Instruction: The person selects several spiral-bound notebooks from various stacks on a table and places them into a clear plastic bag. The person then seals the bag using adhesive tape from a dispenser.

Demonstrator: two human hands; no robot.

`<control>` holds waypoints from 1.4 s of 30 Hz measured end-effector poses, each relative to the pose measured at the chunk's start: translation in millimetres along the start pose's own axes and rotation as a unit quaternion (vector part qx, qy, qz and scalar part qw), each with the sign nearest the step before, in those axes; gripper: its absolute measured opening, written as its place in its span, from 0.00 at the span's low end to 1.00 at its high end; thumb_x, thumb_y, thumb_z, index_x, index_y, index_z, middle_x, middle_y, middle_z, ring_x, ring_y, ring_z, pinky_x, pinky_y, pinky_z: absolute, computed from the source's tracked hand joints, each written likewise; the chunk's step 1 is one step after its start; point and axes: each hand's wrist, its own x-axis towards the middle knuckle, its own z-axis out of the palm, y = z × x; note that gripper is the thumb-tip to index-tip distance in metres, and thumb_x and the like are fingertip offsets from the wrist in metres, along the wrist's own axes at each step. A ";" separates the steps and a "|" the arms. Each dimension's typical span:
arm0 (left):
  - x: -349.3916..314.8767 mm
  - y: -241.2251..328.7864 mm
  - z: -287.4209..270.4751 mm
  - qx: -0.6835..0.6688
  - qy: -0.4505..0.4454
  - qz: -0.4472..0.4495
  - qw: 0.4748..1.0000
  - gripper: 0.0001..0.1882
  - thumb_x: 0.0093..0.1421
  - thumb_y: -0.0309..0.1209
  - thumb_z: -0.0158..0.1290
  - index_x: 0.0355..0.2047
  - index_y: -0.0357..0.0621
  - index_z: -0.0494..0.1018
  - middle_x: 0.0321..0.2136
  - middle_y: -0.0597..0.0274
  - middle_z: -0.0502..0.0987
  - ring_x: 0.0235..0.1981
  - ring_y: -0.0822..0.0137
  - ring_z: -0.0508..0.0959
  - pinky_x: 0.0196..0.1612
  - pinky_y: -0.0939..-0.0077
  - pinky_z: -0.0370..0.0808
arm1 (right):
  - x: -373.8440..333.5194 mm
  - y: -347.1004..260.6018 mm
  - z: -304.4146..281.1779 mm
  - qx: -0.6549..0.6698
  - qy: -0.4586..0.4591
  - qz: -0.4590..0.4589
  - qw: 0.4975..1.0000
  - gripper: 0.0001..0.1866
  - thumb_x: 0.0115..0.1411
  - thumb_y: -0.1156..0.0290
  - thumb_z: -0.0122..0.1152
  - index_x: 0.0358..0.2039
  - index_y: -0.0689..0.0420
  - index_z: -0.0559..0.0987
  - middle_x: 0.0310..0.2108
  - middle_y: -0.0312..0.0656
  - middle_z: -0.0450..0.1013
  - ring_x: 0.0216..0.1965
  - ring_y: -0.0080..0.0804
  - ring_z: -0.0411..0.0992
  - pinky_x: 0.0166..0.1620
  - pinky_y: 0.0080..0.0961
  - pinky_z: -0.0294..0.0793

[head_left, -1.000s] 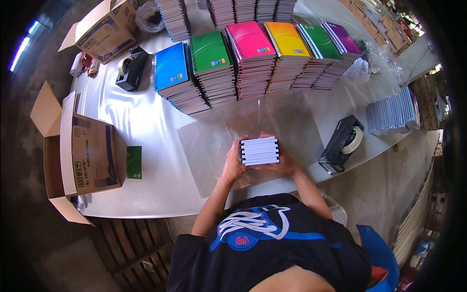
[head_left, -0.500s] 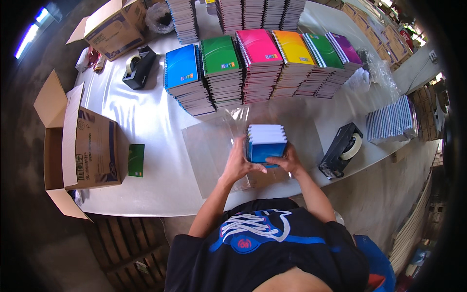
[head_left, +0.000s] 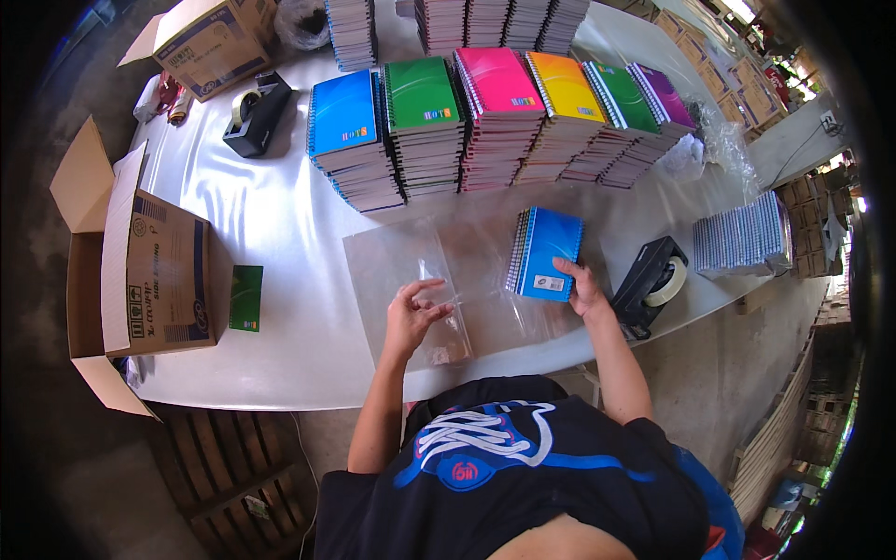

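Note:
A small stack of blue spiral notebooks [head_left: 549,250] lies on clear plastic, its top cover upward and its wire binding on the left. My right hand [head_left: 583,287] grips the stack's near right corner, thumb on the cover; the fingers beneath are hidden. To the left, my left hand [head_left: 416,315] is above a clear plastic bag [head_left: 397,271], fingers apart and holding nothing. Whether its fingertips touch the plastic I cannot tell.
Tall notebook stacks with blue [head_left: 343,112], green, pink [head_left: 497,79], yellow and purple covers stand at the back. Tape dispensers stand at right [head_left: 651,285] and far left [head_left: 258,114]. An open carton [head_left: 173,271] and a green notebook cover [head_left: 245,299] are at left; more notebooks [head_left: 742,233] lie at right.
My left hand has let go of the blue notebooks and moved left over the plastic. The notebooks have turned from edge-up to cover-up and shifted right with my right hand.

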 end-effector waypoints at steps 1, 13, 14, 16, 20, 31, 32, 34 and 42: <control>-1.1 -1.3 -1.3 0.077 -0.009 0.031 0.996 0.30 0.47 0.20 0.63 0.52 0.45 0.70 0.47 0.55 0.71 0.27 0.79 0.74 0.33 0.83 0.76 | 2.5 -5.8 0.2 -0.005 0.002 0.009 1.000 0.31 0.47 0.63 0.69 0.49 0.62 0.70 0.42 0.43 0.73 0.41 0.32 0.74 0.45 0.28 0.75; -5.2 18.4 16.1 0.071 0.103 0.112 0.986 0.43 0.42 0.19 0.65 0.60 0.45 0.60 0.57 0.55 0.64 0.28 0.73 0.77 0.31 0.81 0.77 | 17.5 -33.1 59.7 -0.147 -0.072 0.104 0.981 0.35 0.43 0.60 0.71 0.49 0.65 0.70 0.43 0.48 0.74 0.42 0.34 0.75 0.47 0.28 0.74; -7.3 18.4 16.0 0.075 0.096 0.110 0.986 0.43 0.42 0.20 0.65 0.60 0.44 0.60 0.57 0.55 0.64 0.28 0.73 0.77 0.31 0.80 0.77 | 17.9 -29.7 61.5 -0.156 -0.076 0.099 0.980 0.35 0.43 0.60 0.71 0.49 0.65 0.71 0.43 0.48 0.74 0.42 0.34 0.75 0.47 0.28 0.74; -13.2 17.1 17.1 0.083 0.083 0.104 0.988 0.44 0.42 0.20 0.65 0.60 0.44 0.59 0.57 0.54 0.63 0.28 0.72 0.77 0.31 0.80 0.77 | 16.2 -24.3 64.8 -0.175 -0.081 0.094 0.977 0.34 0.43 0.60 0.71 0.48 0.66 0.71 0.42 0.48 0.74 0.42 0.34 0.75 0.47 0.28 0.74; -18.9 21.0 24.0 0.113 0.084 0.115 0.983 0.42 0.43 0.22 0.66 0.60 0.44 0.61 0.55 0.54 0.66 0.28 0.72 0.77 0.30 0.81 0.77 | 18.4 -23.1 64.4 -0.199 -0.072 0.115 0.971 0.33 0.44 0.60 0.71 0.47 0.67 0.72 0.41 0.48 0.75 0.40 0.33 0.75 0.45 0.26 0.75; -5.9 48.1 43.5 0.129 -0.064 0.092 0.985 0.47 0.48 0.13 0.51 0.66 0.46 0.41 0.64 0.49 0.51 0.23 0.80 0.71 0.27 0.84 0.72 | 12.3 -22.4 59.9 -0.210 -0.094 0.071 0.971 0.32 0.46 0.58 0.68 0.47 0.64 0.73 0.40 0.46 0.76 0.38 0.31 0.75 0.45 0.25 0.73; -1.0 48.3 47.9 0.115 -0.075 0.084 0.987 0.49 0.48 0.13 0.51 0.67 0.47 0.38 0.65 0.48 0.49 0.22 0.80 0.70 0.27 0.84 0.72 | 12.1 -23.2 60.8 -0.210 -0.096 0.067 0.971 0.32 0.45 0.57 0.69 0.48 0.63 0.73 0.40 0.46 0.76 0.38 0.31 0.75 0.45 0.25 0.73; 8.9 46.9 61.4 0.121 -0.091 0.132 0.980 0.52 0.45 0.16 0.53 0.66 0.43 0.36 0.65 0.44 0.43 0.23 0.72 0.73 0.29 0.80 0.74 | 15.0 -19.4 58.4 -0.229 -0.087 0.069 0.967 0.31 0.45 0.57 0.69 0.47 0.62 0.74 0.39 0.45 0.76 0.38 0.30 0.75 0.44 0.25 0.73; 32.8 42.5 98.0 0.383 -0.090 0.195 0.898 0.61 0.43 0.19 0.60 0.64 0.39 0.24 0.65 0.35 0.33 0.61 0.57 0.58 0.45 0.70 0.77 | 23.1 2.4 52.3 -0.268 -0.095 -0.014 0.959 0.26 0.46 0.61 0.68 0.45 0.60 0.77 0.36 0.45 0.77 0.35 0.32 0.75 0.42 0.27 0.73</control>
